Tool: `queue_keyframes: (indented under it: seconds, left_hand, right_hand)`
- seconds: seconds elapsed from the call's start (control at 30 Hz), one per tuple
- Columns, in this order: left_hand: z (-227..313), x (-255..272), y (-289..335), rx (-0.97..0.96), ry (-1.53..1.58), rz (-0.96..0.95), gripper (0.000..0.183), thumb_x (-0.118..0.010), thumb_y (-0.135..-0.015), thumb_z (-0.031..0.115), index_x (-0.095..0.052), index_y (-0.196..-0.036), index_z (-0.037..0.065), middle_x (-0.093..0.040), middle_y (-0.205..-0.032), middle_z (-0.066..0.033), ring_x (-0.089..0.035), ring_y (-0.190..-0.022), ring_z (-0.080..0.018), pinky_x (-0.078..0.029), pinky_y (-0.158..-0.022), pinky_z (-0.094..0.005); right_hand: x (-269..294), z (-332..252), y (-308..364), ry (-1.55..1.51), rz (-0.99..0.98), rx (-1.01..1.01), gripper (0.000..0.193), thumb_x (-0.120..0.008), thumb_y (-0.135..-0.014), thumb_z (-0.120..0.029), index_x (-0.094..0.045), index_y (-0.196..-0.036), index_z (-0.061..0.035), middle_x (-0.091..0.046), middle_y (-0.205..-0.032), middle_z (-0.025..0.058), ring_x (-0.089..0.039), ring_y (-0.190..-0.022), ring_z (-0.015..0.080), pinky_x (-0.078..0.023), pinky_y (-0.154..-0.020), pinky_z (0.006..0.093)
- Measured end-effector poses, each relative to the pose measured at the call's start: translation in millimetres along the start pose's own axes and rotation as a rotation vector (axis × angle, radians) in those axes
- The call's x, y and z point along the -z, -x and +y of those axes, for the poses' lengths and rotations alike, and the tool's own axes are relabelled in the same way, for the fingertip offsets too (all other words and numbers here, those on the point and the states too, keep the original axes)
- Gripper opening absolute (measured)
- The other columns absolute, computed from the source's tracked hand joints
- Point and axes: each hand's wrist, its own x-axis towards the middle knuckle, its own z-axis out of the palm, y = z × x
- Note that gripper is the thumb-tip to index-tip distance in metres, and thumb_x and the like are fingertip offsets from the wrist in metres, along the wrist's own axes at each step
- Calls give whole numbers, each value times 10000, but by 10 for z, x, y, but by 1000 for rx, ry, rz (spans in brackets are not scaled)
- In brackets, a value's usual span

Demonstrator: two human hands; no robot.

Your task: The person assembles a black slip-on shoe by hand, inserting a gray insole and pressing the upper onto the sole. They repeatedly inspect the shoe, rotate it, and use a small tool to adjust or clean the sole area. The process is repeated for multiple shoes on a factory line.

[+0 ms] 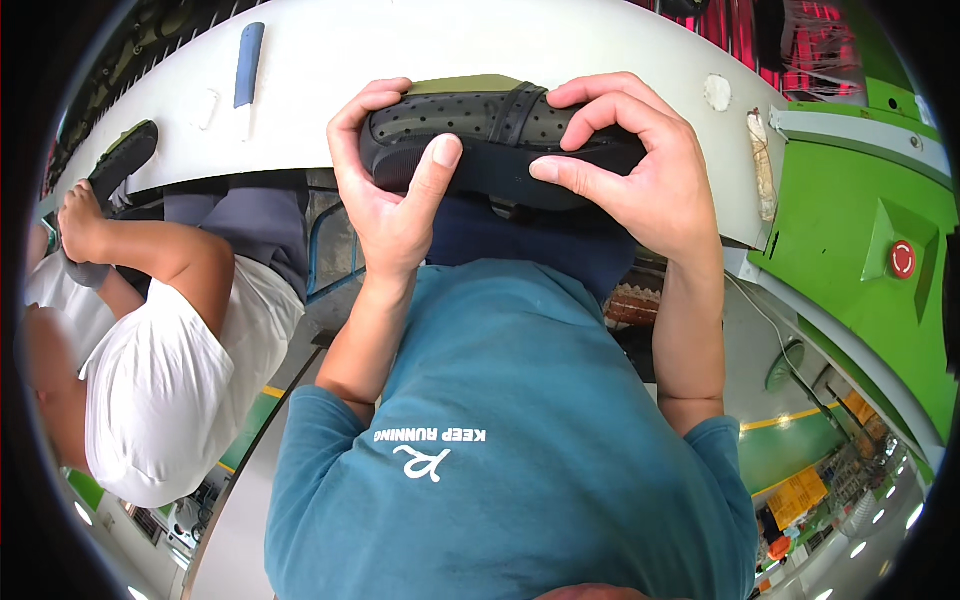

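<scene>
A dark shoe [450, 118] with a dotted upper, a black strap [515, 112] across it and an olive-green top edge lies on its side between my hands, over the table's near edge. My left hand [385, 195] grips one end, fingers round the far side and thumb against the black ribbed sole. My right hand [650, 165] holds the other end. Its thumb presses on the sole's side while the bent fingers rest on the upper next to the strap. Part of that end is hidden behind my right fingers.
A blue-handled knife [248, 70] lies on the white table [300, 120] at the back left. At the left, a person in a white shirt [185, 380] holds another dark shoe [125, 160]. A green machine [850, 210] with a red button [902, 259] stands at the right.
</scene>
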Motion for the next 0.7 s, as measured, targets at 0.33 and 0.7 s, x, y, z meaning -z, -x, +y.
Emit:
queue_keyframes:
  seconds: [0.33, 0.7]
  left_hand:
    - [-37, -18, -10, -55, -14, 12, 574, -863, -927, 113, -526, -1381, 13, -564, -1439, -167, -577, -1281, -221, -465, -1142, -382]
    - [-110, 42, -59, -95, -16, -21, 581, -874, -929, 154, -531, -1377, 16, -572, -1435, -173, -566, -1311, -242, -443, -1167, -395]
  right_hand:
    - [22, 27, -62, 9, -1, -46, 355, -999, -749, -167, -705, -916, -57, -777, -1196, 79, -720, -1172, 228, -520, -1084, 374]
    - [250, 280, -95, -430, -123, -270, 410, -954, -846, -99, -740, -1186, -16, -760, -1168, 64, -734, -1110, 174, -593, -1029, 331]
